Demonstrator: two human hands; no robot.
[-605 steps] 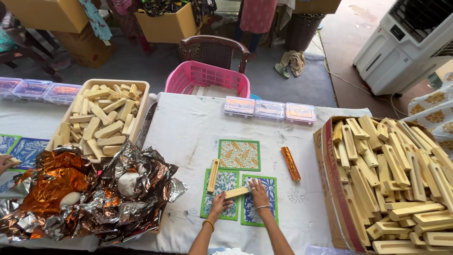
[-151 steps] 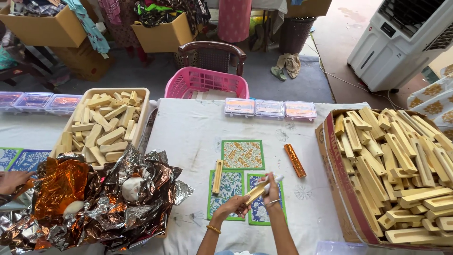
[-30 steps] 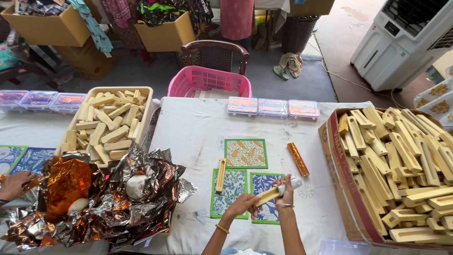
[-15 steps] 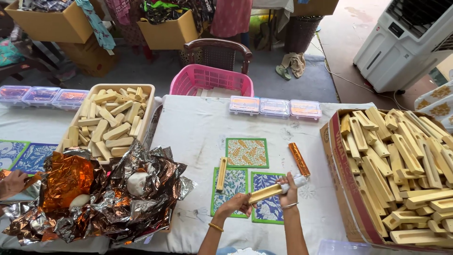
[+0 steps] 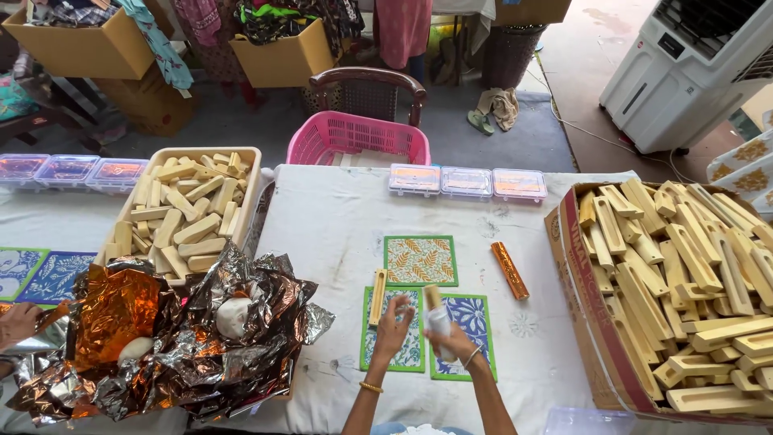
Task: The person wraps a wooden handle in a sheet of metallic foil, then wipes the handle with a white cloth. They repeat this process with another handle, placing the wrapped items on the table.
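Observation:
My right hand [image 5: 452, 341] grips a pale wooden stick [image 5: 436, 316], held nearly upright over a blue patterned tile [image 5: 471, 338]. My left hand [image 5: 394, 327] is open just left of it, fingers spread above a green-edged tile [image 5: 396, 354]. Another bare wooden stick [image 5: 377, 296] lies at the left of the tiles. A third tile with orange leaves [image 5: 419, 260] sits farther back. A stick covered in copper foil [image 5: 510, 270] lies to the right on the white cloth.
A cardboard box [image 5: 573, 290] full of wooden sticks stands at the right, a beige tray [image 5: 251, 193] of sticks at the left. Crumpled copper and silver foil [image 5: 185, 338] lies front left; another person's hand [image 5: 16, 322] is there. Clear lidded cases [image 5: 467, 182], a pink basket [image 5: 358, 138].
The stick in my right hand has swung from lying across both hands to nearly upright. My left hand has let go of it and opened.

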